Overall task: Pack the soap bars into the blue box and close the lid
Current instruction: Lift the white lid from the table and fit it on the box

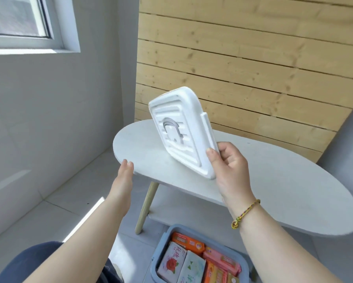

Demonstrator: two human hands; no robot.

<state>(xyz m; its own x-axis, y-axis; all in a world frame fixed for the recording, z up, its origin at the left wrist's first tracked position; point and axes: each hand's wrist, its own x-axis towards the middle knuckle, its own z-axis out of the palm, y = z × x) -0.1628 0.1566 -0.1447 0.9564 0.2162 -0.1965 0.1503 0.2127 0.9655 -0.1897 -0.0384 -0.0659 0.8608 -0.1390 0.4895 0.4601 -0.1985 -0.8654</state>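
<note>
White ribbed lid (179, 131), grey handle (172, 127), tilted in right hand (230, 162).

White oval table (273, 180), pine-plank wall (243, 58), sunlit window (18, 17)

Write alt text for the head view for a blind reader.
The right hand holds the white lid tilted over the oval table; the left hand reaches open toward its edge. Below, the uncovered blue box holds soap bars.

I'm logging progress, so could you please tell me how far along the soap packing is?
Packing looks done: soap bars lie in the box. In hand: the right hand grips the lid over the table; the left hand is open. Left: fit the lid on the box.
</note>
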